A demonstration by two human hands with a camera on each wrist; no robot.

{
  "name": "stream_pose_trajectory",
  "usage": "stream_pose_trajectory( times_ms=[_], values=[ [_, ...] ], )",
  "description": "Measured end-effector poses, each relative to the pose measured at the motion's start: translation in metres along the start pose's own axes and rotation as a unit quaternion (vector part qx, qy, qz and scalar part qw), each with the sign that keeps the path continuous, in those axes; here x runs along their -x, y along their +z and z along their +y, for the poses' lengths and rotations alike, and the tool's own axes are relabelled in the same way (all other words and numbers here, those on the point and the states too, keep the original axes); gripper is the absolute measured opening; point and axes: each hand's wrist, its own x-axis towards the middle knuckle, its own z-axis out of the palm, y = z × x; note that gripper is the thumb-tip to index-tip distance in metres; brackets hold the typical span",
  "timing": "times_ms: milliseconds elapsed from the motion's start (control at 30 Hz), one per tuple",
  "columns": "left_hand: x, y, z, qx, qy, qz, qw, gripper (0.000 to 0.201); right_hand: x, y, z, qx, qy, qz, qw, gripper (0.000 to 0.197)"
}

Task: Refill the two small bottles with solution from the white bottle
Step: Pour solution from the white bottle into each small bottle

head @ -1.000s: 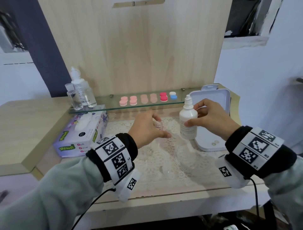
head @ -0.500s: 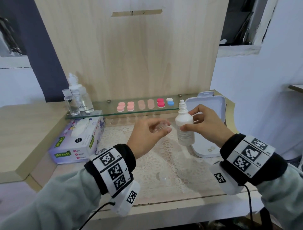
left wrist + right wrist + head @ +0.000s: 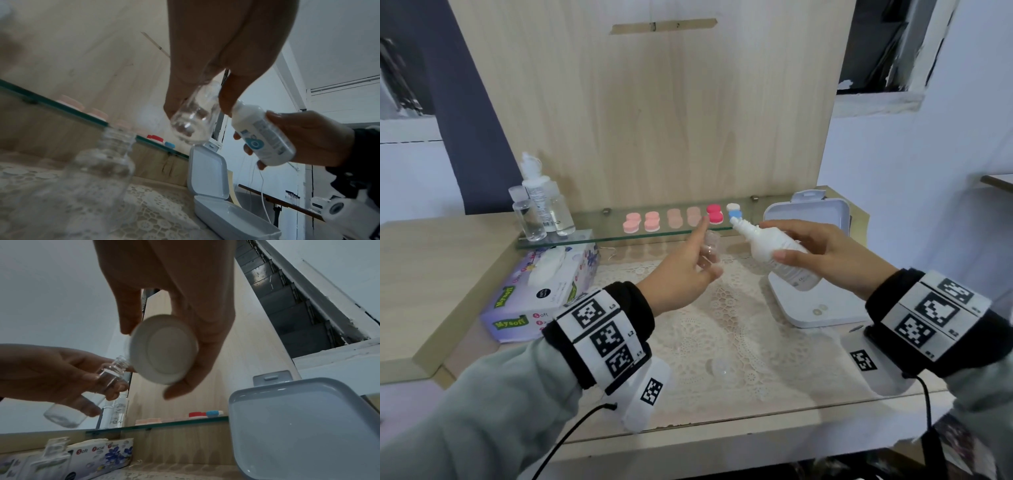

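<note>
1. The small clear bottle (image 3: 709, 251) is thin, see-through and round, with a threaded open neck.
2. The white bottle (image 3: 774, 253) is smooth opaque plastic, tilted, its nozzle beside that neck.
3. Left hand (image 3: 681, 274) fingers pinch the clear bottle above the lace-covered bench (image 3: 739, 342).
4. Right hand (image 3: 832, 257) fingers curl round the white bottle.

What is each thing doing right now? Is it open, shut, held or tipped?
White bottle: uncapped, tipped toward the small bottle, held in right hand.
Small clear bottle: no cap, held in left hand.
Second small bottle: uncapped, upright on table.
White case: lid open.
</note>
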Motion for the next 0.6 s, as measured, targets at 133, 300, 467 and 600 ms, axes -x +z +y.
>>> stream_pose_trajectory(
  times_ms=[133, 300, 467, 600],
  values=[
    [0.0, -0.004, -0.009, 0.009, -0.009, 0.042, 0.999, 0.049, 0.003, -0.004, 0.0, -0.001, 0.018, 0.001, 1.0, 0.021],
    [0.006, -0.003, -0.016, 0.005, -0.008, 0.025, 1.0, 0.032, 0.002, -0.012, -0.003, 0.058, 0.038, -0.008, 0.998, 0.021],
    [0.008, 0.004, -0.02, 0.019, -0.001, 0.013, 1.0, 0.03, -0.003, -0.02, -0.02, 0.098, 0.078, -0.042, 0.991, 0.014],
    [0.006, 0.009, -0.02, 0.056, -0.013, 0.029, 0.998, 0.03, -0.018, -0.028, -0.035, 0.107, 0.052, 0.023, 0.993, 0.028]
  ],
)
